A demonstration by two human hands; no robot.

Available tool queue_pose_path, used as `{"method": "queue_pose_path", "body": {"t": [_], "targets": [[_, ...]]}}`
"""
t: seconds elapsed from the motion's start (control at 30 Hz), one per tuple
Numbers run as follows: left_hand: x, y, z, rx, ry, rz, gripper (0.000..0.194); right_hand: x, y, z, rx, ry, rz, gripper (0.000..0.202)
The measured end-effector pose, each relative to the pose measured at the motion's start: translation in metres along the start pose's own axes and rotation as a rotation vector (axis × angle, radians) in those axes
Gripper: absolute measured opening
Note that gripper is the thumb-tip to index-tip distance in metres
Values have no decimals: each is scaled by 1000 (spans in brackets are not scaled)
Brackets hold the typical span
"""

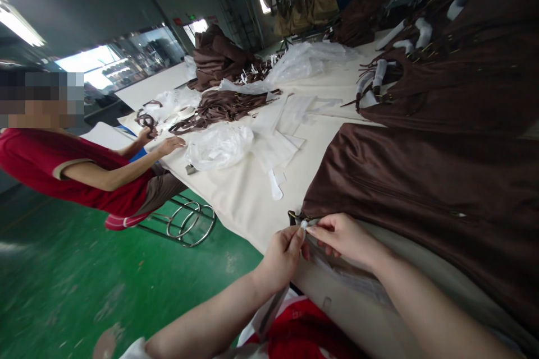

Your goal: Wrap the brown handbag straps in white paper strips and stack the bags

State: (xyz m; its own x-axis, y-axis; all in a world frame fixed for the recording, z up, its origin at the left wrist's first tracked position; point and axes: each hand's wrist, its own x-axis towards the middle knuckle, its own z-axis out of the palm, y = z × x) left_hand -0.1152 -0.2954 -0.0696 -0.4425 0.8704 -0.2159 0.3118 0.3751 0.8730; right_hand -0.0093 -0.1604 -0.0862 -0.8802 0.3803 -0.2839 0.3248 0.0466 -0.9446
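Note:
My left hand (286,252) and my right hand (345,238) meet at the table's front edge, fingertips pinched together. Between them is a small white piece (304,225), thin and soft-looking; its exact kind cannot be made out. Just behind the fingers, a dark strap end with metal hardware (293,216) sticks out at the corner of a large brown leather bag (404,179). This bag lies flat on the right, a zip running along it. Clear plastic film (357,277) shows under my right forearm.
White sheets (272,143), a white tag-like piece (276,186), crumpled plastic (221,146) and brown straps (223,106) lie across the pale table (236,196). More brown bags (458,78) with wrapped handles are at right. A seated co-worker in red (96,168) handles a strap at left.

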Motion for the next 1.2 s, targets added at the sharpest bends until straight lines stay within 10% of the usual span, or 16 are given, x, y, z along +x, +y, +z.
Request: {"method": "queue_pose_path", "body": {"t": [0.5,0.9,1.2], "targets": [[-7,8,5,248,67,166,31,-5,-13,15,-424,322,-11,44],[-10,-2,3,525,174,254,34,-3,-19,13,429,152,104,28],[-12,-12,6,1076,59,357,45,-2,-14,11,130,187,147,42]]}}
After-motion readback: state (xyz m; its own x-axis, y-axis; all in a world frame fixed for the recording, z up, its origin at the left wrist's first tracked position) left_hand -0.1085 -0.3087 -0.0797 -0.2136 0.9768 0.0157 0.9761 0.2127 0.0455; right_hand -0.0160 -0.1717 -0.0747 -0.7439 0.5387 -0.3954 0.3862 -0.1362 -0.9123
